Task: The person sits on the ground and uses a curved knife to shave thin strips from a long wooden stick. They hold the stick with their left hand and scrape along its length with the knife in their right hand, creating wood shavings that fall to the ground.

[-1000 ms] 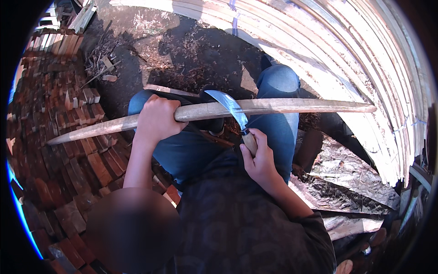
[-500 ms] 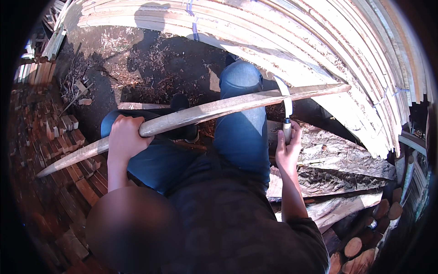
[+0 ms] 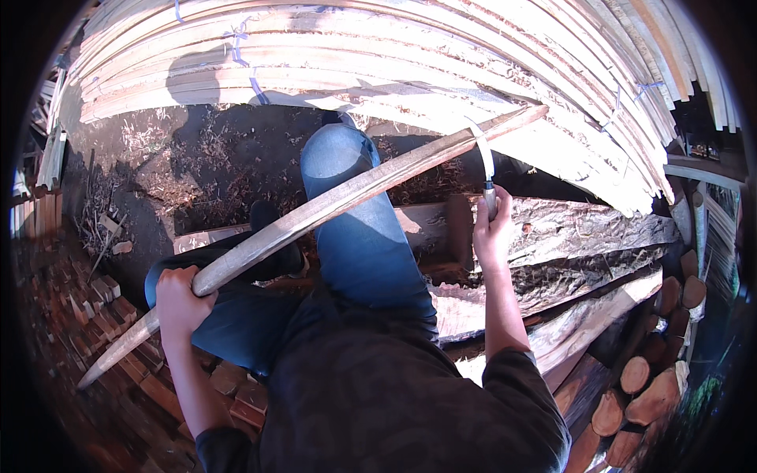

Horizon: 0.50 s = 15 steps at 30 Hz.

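Note:
A long pale wooden stave [image 3: 331,206] runs slantwise from lower left to upper right across my knees in blue jeans. My left hand [image 3: 180,298] grips it near its lower end. My right hand [image 3: 492,233] holds the handle of a curved-bladed knife [image 3: 482,158], raised upright, its blade against the stave close to the upper end.
Stacks of thin light wooden strips [image 3: 410,71] arc across the top and right. Rough bark slabs [image 3: 583,236] and cut log ends [image 3: 646,386] lie at right. Small reddish wood blocks [image 3: 71,315] pile at left. Dark ground with shavings [image 3: 197,165] lies ahead.
The knife has slid from mid-stave near my lap out toward the stave's far upper end. The stave has tilted steeper, and my view has swung toward the right.

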Available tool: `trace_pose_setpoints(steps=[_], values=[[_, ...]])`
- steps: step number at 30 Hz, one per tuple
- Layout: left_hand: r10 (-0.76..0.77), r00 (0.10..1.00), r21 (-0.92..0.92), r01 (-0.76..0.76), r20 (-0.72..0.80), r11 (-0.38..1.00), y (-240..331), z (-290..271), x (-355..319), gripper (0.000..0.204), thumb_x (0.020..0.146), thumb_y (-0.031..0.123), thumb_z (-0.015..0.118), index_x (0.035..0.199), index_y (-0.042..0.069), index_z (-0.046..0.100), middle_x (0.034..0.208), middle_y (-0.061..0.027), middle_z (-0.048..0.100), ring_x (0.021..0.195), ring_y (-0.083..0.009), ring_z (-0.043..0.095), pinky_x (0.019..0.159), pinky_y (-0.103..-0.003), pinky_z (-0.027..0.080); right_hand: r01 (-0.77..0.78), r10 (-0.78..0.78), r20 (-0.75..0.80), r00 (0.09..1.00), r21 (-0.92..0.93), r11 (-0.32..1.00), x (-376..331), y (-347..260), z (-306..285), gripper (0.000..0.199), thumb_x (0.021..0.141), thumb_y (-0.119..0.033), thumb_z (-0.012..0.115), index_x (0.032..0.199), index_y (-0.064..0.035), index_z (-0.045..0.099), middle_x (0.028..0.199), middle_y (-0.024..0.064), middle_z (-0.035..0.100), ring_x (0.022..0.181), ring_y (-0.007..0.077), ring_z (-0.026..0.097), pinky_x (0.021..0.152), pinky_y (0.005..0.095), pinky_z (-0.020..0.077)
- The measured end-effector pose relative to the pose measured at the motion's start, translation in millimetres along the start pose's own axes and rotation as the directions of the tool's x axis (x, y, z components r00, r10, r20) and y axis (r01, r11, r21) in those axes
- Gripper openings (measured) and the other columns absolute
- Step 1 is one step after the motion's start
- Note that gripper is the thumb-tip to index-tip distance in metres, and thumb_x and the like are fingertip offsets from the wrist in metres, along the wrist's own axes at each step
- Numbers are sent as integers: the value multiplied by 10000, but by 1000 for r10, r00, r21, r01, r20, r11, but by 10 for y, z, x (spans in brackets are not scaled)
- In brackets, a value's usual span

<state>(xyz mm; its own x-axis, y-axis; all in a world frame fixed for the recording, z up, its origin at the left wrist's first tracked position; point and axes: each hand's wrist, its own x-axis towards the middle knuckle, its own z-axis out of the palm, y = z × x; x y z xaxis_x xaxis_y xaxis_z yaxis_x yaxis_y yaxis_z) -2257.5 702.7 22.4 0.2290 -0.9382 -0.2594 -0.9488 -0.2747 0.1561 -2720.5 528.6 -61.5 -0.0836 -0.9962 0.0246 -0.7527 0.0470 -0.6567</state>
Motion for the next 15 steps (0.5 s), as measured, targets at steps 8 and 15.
trace_pose_setpoints(steps=[8, 15], values=[[-12, 1000, 18, 13, -20, 1000, 26, 2, -4, 266, 523, 144, 757, 705, 22, 607, 686, -180, 589, 728, -395, 565, 707, -465, 456, 202, -222, 127, 967, 155, 967, -192, -377, 315, 369, 897, -101, 634, 1207, -15, 454, 892, 275, 650, 835, 426, 670, 700, 443, 544], [-23, 1000, 25, 24, -20, 999, 25, 11, -25, 246, 536, 140, 746, 697, 23, 600, 689, -184, 582, 728, -397, 560, 687, -467, 455, -59, 59, -103, 993, 4, 998, 529, 599, -118, 244, 952, -133, 566, 1135, -6, 465, 743, 169, 642, 631, 273, 663, 561, 381, 513]])
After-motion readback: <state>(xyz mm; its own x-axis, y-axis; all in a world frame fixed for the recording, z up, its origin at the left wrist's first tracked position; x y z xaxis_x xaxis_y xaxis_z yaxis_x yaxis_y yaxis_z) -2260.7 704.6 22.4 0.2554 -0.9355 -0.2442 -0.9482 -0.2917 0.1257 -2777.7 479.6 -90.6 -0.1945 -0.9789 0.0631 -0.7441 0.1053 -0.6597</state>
